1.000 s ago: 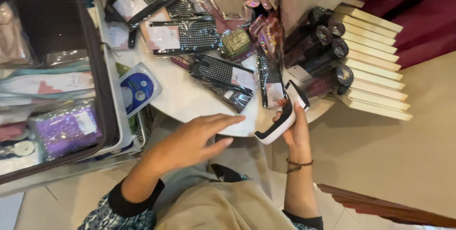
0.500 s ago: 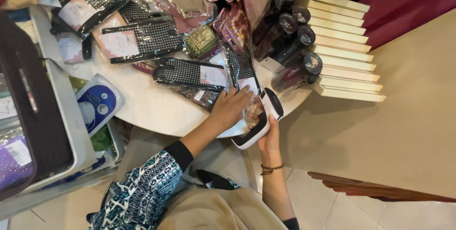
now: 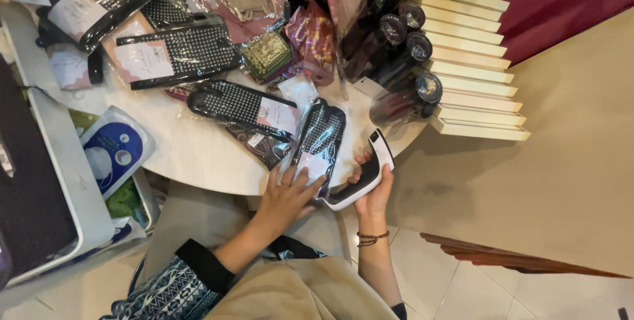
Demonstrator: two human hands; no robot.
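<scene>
Hands worked at the near edge of the round white surface (image 3: 198,155). Left hand (image 3: 287,194) lay spread, fingers flat on the near end of a black studded packet (image 3: 320,140) in clear wrap, pinning it down just by its pale label. Right hand (image 3: 371,191) was wrapped around a white-and-black handheld scanner (image 3: 363,175), fingers curled shut on its grip, head end tilted up toward the packet and touching or nearly touching its right side; cannot tell which.

Step in hand looked like scanning or tagging that packet. Next move probably needs the scanner head lined up on the label while the left hand keeps the wrap flat so it doesn't crinkle.

Farther in, a second black studded packet (image 3: 244,105) lay just left of the held one, more of them (image 3: 178,52) beyond. Dark bottles (image 3: 396,42) in plastic lay far right, beside a stack of pale slats (image 3: 472,69). Blue-and-white pack (image 3: 115,151) sat off the surface at left.

Versus half a second ago: left hand had slid nearer, off the middle of the packet to its near end; scanner grip looked the same.
</scene>
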